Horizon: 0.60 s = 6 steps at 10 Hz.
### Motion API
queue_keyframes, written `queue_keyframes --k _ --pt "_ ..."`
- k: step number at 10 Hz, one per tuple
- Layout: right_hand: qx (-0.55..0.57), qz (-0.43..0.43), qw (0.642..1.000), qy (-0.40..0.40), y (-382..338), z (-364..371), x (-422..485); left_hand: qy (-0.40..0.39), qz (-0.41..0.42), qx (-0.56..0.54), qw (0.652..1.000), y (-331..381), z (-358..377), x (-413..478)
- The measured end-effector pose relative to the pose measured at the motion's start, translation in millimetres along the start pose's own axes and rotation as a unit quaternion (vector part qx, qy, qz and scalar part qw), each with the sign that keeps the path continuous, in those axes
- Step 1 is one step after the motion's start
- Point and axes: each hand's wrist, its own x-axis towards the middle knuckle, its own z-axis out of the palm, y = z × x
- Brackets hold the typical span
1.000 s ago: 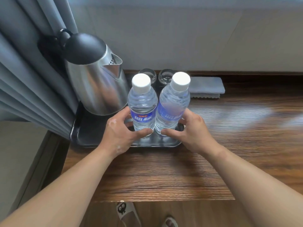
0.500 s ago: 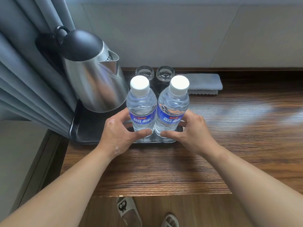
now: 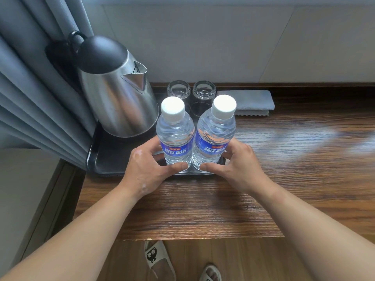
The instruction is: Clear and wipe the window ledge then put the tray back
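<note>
A black tray [image 3: 105, 159] sits at the left end of the wooden window ledge [image 3: 284, 159]. It carries a steel kettle [image 3: 119, 98], two upturned glasses [image 3: 178, 91] and two upright water bottles with white caps. My left hand [image 3: 144, 169] wraps the base of the left bottle [image 3: 175, 134]. My right hand [image 3: 237, 169] wraps the base of the right bottle [image 3: 215, 134]. Both bottles stand on the tray, touching each other. A folded grey cloth [image 3: 247, 100] lies on the ledge behind the tray's right side.
A grey curtain [image 3: 36, 98] hangs against the kettle and the tray's left edge. The wall rises right behind the ledge. The ledge's front edge runs below my forearms, with slippers [image 3: 158, 260] on the floor beneath.
My hands stay on the two bottles, which remain standing on the tray. Only the camera view has shifted a little.
</note>
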Motion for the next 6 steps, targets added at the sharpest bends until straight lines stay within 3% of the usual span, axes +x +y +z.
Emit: queue_keyframes --k 6 --pt "0.009 0.059 0.998 -0.012 -13.5 -9.0 -15.9 -0.026 0.01 0.059 0.998 15.8 -13.7 -18.0"
